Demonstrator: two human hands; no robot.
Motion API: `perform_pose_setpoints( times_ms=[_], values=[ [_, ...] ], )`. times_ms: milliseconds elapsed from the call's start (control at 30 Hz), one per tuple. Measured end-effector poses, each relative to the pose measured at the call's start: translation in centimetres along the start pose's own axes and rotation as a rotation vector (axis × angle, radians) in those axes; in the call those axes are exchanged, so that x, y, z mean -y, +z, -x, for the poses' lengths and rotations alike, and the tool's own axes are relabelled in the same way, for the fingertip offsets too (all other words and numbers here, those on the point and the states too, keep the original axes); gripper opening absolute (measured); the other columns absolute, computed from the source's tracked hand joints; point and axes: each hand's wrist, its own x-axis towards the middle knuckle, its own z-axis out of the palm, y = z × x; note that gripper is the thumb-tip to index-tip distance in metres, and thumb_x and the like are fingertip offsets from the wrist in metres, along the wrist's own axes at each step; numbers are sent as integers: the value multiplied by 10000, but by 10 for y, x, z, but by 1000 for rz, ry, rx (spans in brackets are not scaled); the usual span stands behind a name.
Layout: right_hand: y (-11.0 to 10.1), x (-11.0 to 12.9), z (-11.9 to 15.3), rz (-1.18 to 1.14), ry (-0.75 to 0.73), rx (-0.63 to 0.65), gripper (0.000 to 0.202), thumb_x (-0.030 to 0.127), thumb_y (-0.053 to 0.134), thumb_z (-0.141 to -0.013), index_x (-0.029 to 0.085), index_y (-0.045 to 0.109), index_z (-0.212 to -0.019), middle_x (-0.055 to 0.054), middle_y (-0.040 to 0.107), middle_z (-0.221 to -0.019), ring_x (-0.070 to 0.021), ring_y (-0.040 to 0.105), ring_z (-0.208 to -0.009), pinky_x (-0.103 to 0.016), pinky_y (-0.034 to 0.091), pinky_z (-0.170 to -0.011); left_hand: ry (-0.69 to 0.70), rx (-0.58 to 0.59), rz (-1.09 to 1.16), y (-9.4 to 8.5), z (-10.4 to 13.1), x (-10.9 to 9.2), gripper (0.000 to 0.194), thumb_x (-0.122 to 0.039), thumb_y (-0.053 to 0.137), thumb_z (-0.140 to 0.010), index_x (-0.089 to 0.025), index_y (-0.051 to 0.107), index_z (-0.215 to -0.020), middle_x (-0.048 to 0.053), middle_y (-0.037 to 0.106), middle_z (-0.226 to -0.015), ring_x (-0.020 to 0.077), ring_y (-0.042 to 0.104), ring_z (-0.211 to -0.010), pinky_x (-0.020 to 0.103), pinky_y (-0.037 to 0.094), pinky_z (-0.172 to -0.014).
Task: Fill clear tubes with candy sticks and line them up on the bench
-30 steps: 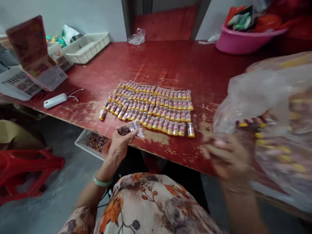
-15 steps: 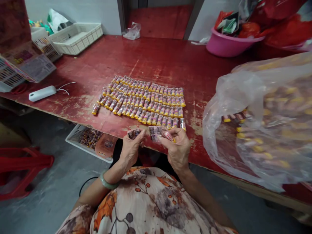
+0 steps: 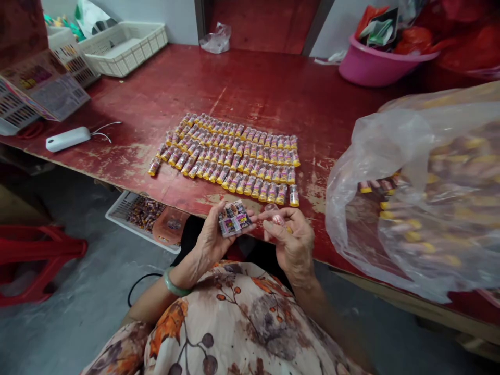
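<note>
A small stack of printed labels (image 3: 235,219), dark with pink and yellow print, lies across the fingers of my left hand (image 3: 211,229), the thumb closed against its edge. In my right hand (image 3: 292,235) the fingers pinch a small clear tube (image 3: 278,220) with red-and-white contents and a bit of yellow at its lower end. The fingertips of both hands are close together just over the table's front edge. Beyond them, rows of small labelled tubes (image 3: 230,156) with yellow ends lie side by side. One tube (image 3: 294,196) sits slightly apart at the right of the nearest row.
A large clear plastic bag (image 3: 351,219) full of similar tubes stands at the right of the red table (image 3: 281,94). Left are a white device with a cord (image 3: 68,139) and white baskets (image 3: 128,61). A pink basin (image 3: 363,67) is behind; a crate (image 3: 117,208) sits below the edge.
My left hand has turned up, so the face of the labels now shows. A printed clear piece between the hands is no longer visible there. My right hand has shifted slightly right and down, still gripping the tube.
</note>
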Motion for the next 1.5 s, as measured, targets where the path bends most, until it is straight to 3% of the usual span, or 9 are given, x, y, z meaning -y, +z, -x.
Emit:
perform_pose_setpoints(
  times_ms=[167,300,467,567,767,933,1133,1233,1500],
  values=[
    [-6,-2,1,53,9,-58,313,258,805,-608,181,565,-795,-29,663,-828,-130,577,-628,-209,429,-462,90,-4,-181,-1,-1,5,372,-199,824,-605,-124,660,-930,113,716,-908,254,697,-829,360,573,-770],
    [-15,-8,6,128,31,-9,272,311,789,-662,178,606,-814,-21,652,-839,-93,523,-560,-224,435,-500,158,-95,-205,-5,-6,10,422,-176,873,-508,-112,672,-873,79,709,-797,207,680,-714,325,579,-681],
    [-29,-16,13,265,21,109,249,342,748,-743,206,625,-911,-10,640,-921,-120,568,-703,-248,469,-633,201,-85,-243,-9,-10,13,477,-206,894,-471,-97,685,-886,80,705,-829,188,661,-706,313,562,-679],
    [-26,-18,13,261,-10,81,280,326,773,-706,203,604,-891,-7,637,-933,-135,581,-785,-252,478,-689,205,-87,-256,-7,-9,16,479,-225,902,-458,-95,693,-870,69,703,-797,170,651,-678,290,545,-661],
    [-4,-20,5,190,15,-8,335,262,791,-571,180,544,-782,43,553,-644,-98,480,-544,-207,391,-480,147,-50,-251,-1,-4,19,439,-231,899,-482,-101,707,-854,46,699,-754,134,638,-646,230,526,-631],
    [-2,-20,0,172,51,-23,326,273,778,-555,172,533,-746,43,530,-629,-90,442,-530,-199,349,-454,37,-35,-270,-7,-6,17,410,-242,873,-546,-107,700,-893,47,698,-797,127,636,-632,230,540,-594],
    [-31,-15,10,246,33,142,275,354,714,-751,180,582,-919,18,563,-737,-100,492,-607,-217,397,-545,70,-164,-267,-8,-10,13,461,-230,899,-473,-95,674,-852,47,682,-753,156,638,-604,256,546,-529],
    [-43,-8,21,393,-50,221,230,356,639,-836,196,591,-994,-5,589,-823,-122,541,-688,-237,430,-608,92,-209,-217,-4,-8,13,491,-228,910,-437,-99,662,-841,32,669,-740,148,628,-600,261,550,-532],
    [-35,-14,35,733,-635,265,183,151,614,-844,184,580,-1021,-52,622,-958,-170,595,-906,-305,481,-826,90,-167,-181,4,2,16,401,-272,877,-534,-129,599,-784,-14,607,-677,100,576,-566,225,518,-543]
  ],
)
